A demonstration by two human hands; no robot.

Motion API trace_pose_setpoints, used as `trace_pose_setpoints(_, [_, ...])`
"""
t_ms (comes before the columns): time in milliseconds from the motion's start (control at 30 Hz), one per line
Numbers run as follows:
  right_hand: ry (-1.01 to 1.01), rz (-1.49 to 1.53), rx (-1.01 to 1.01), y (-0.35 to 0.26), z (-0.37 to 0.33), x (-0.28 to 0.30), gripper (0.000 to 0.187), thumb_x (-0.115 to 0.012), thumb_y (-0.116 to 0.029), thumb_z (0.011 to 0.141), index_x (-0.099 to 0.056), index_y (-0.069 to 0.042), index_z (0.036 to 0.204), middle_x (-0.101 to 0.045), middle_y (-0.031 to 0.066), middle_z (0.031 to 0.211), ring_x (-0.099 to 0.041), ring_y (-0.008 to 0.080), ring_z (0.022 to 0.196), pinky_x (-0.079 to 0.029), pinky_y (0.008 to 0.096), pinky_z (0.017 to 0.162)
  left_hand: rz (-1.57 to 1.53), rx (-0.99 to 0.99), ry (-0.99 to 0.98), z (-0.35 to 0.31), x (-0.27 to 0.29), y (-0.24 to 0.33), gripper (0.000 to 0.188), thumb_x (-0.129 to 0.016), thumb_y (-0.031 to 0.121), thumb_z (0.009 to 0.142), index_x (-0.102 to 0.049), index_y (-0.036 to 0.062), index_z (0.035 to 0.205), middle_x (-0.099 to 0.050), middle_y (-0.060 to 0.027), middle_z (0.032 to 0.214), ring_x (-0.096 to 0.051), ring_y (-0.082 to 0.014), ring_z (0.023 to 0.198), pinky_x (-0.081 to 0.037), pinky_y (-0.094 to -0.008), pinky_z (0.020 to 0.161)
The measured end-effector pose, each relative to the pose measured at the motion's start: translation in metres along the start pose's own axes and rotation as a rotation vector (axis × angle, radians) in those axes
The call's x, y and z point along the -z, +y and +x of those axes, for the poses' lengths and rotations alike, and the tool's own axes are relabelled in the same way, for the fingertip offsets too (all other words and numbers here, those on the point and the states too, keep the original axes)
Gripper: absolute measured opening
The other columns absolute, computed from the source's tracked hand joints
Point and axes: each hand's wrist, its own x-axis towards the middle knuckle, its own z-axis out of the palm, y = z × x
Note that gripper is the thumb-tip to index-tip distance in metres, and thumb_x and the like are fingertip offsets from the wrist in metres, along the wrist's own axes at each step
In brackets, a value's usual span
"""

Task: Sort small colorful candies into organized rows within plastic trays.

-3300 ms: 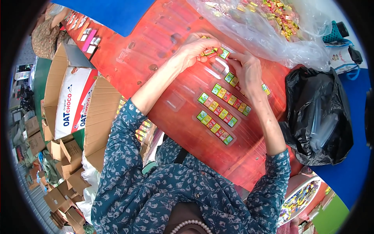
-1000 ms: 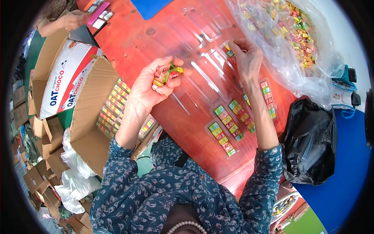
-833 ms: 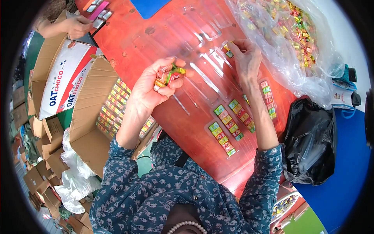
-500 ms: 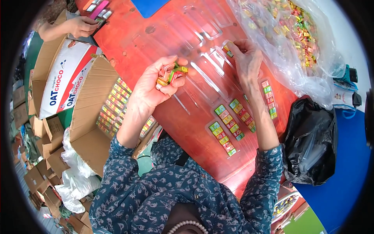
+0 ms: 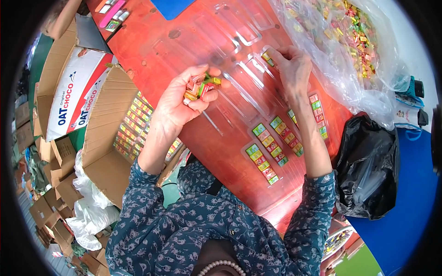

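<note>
A loose handful of small wrapped candies [image 5: 202,86] in red, yellow and green sits in my left hand [image 5: 175,101], its fingers curled round them above the red table. Beyond it, to the right, my right hand [image 5: 294,69] pinches a small yellow-green candy [image 5: 268,59] at the far end of a slot in a clear plastic tray [image 5: 244,85]. Several clear trays lie side by side. Nearer me, filled rows of candies [image 5: 262,164] stand in narrow slots, and another filled row [image 5: 318,116] lies right of my right forearm, which partly hides one row.
A large clear bag of candies [image 5: 361,41] lies at the far right, above a black plastic bag [image 5: 368,165]. On the left, an open cardboard box [image 5: 103,138] holds filled candy packs [image 5: 136,122]. Another person's arm [image 5: 64,20] shows at the upper left, near pink and white items [image 5: 112,13].
The other person's hand has drawn back leftward from the table's far left corner. My right fingers have shifted very slightly at the tray slot; my left hand stays almost still.
</note>
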Motion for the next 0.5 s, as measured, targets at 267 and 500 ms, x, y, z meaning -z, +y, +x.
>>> trace_pose_setpoints(267, [0.067, -0.104, 0.099, 0.0, -0.01, -0.007, 0.016, -0.068, -0.015, 0.074, -0.067, -0.001, 0.081, -0.064, 0.0169, 0.07, -0.062, 0.0284, 0.062, -0.047, 0.0353, 0.06, -0.002, 0.003, -0.037, 0.002, -0.001, -0.002, 0.025, -0.055, 0.022, 0.088, -0.057, -0.0012, 0.096, -0.058, -0.0262, 0.098, -0.049, -0.014, 0.058, -0.033, -0.0143, 0.032])
trace_pose_setpoints(500, [0.024, -0.119, 0.191, 0.005, -0.011, -0.001, 0.016, -0.068, -0.013, 0.075, -0.064, 0.0, 0.085, -0.065, 0.0168, 0.074, -0.063, 0.0289, 0.065, -0.048, 0.0356, 0.062, -0.002, 0.007, -0.041, 0.002, 0.001, -0.004, 0.025, -0.055, 0.023, 0.088, -0.057, -0.0011, 0.096, -0.059, -0.0259, 0.097, -0.048, -0.0139, 0.057, -0.033, -0.0143, 0.032])
